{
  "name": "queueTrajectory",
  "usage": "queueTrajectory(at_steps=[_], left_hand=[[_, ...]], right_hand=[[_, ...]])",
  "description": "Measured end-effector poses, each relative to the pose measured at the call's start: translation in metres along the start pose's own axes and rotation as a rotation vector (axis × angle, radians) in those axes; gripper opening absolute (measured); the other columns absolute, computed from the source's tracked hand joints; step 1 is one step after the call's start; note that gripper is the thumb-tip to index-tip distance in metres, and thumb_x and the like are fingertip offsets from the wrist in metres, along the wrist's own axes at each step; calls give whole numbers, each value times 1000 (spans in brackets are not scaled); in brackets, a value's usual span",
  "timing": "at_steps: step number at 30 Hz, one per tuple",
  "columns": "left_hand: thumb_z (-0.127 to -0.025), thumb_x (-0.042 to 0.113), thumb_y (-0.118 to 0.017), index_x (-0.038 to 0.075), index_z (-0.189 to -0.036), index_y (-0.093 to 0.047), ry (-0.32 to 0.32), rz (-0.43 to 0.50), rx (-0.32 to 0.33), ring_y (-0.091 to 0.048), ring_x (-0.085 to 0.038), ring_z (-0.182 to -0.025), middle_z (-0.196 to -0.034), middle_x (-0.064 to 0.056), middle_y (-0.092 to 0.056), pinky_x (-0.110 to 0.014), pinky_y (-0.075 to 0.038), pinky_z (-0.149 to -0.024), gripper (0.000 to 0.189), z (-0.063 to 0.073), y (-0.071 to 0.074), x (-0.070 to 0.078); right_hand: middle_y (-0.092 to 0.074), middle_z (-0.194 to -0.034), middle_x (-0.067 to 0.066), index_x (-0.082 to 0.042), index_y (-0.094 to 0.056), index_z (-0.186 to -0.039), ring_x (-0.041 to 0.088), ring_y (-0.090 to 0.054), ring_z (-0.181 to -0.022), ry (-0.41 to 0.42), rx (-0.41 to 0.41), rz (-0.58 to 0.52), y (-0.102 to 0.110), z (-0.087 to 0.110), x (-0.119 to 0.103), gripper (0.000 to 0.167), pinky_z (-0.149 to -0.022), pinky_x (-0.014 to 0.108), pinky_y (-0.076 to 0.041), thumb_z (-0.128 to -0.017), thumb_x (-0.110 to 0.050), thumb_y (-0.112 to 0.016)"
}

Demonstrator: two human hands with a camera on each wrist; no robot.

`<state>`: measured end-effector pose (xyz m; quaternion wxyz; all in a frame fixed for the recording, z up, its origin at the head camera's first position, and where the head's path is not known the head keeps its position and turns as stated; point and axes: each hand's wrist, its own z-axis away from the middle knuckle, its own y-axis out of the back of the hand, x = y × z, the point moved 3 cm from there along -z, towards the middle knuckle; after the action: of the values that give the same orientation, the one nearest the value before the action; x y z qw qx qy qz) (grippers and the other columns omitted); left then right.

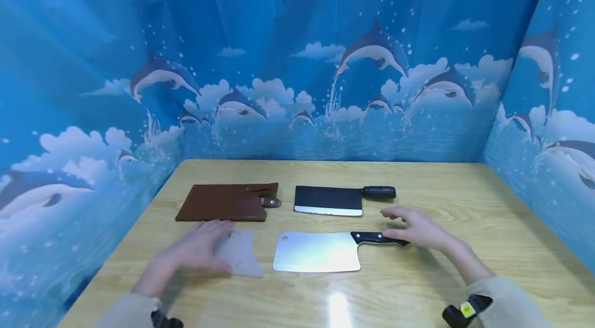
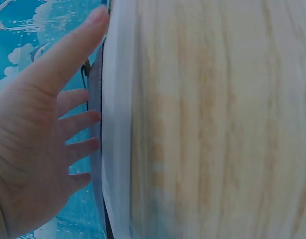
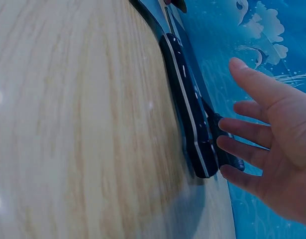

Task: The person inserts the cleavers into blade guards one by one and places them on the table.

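Note:
A silver cleaver (image 1: 316,253) with a black riveted handle (image 3: 185,104) lies flat on the table, its blade pointing left. Over the end of that handle hovers my right hand (image 1: 420,227), fingers spread and holding nothing. My left hand (image 1: 197,248) is above a whitish, translucent flat piece (image 1: 241,255) and hides its left part. In the left wrist view the fingers are loosely extended beside the pale edge (image 2: 117,124) of this piece. Behind the silver cleaver lies a dark cleaver (image 1: 328,199) with a bright cutting edge and a round black handle (image 1: 378,192).
A brown leather knife sheath (image 1: 223,203) with a snap strap (image 1: 271,202) lies at the back left, just beyond my left hand. Blue dolphin-print curtains (image 1: 288,59) close off the back and sides of the wooden table (image 1: 395,294).

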<state>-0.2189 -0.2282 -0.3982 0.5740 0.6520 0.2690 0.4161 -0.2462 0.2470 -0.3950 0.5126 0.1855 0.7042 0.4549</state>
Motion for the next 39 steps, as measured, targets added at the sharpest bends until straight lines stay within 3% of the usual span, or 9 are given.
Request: queueTrajectory(at_steps=[5, 11, 17, 27, 33, 39], left_hand=[[-55, 72, -69, -2, -138, -38, -2, -7, -43, -30, -47, -127, -140, -24, -38, -65, -18, -100, 116, 4, -9, 0], [-52, 70, -71, 0, -140, -37, 30, -20, -70, -28, -45, -129, -141, -24, -35, -65, -13, -101, 117, 5, -13, -4], [-54, 73, -68, -1, -138, -39, 9, -51, -13, -37, -46, -123, -136, -23, -42, -66, -20, -98, 116, 5, -9, -6], [-56, 69, -71, 1, -137, -43, -5, -95, 42, -46, -43, -115, -127, -21, -51, -57, -34, -95, 110, 7, -10, -4], [-53, 71, -71, -5, -134, -43, 39, -119, 70, -48, -40, -112, -123, -23, -52, -55, -38, -92, 115, 7, -10, -4], [-48, 66, -76, -11, -132, -41, 38, -170, 192, -50, -35, -106, -116, -21, -52, -50, -42, -88, 119, 8, -6, -3]], right_hand=[[-56, -120, 21, 4, -49, -128, 37, -54, -107, -3, -74, -68, -10, -2, -2, 65, -88, 52, -44, -82, -37, -68], [-60, -113, 17, 5, -50, -127, 31, -57, -101, 1, -108, -106, -16, -4, -3, 63, -86, 48, -46, -81, -34, -70], [-62, -107, 9, 4, -53, -124, 27, -57, -97, 1, -140, -88, -20, -7, -7, 60, -84, 46, -46, -80, -32, -72], [-60, -107, 7, 2, -56, -121, 29, -56, -99, 41, -159, 7, -25, -11, -14, 60, -88, 51, -42, -75, -30, -75], [-59, -104, 7, 1, -58, -119, 30, -56, -97, 71, -149, 61, -27, -13, -17, 57, -87, 52, -43, -74, -31, -75], [-56, -100, 2, -3, -61, -116, 25, -55, -93, 37, -157, 94, -27, -15, -19, 53, -83, 49, -44, -73, -30, -77]])
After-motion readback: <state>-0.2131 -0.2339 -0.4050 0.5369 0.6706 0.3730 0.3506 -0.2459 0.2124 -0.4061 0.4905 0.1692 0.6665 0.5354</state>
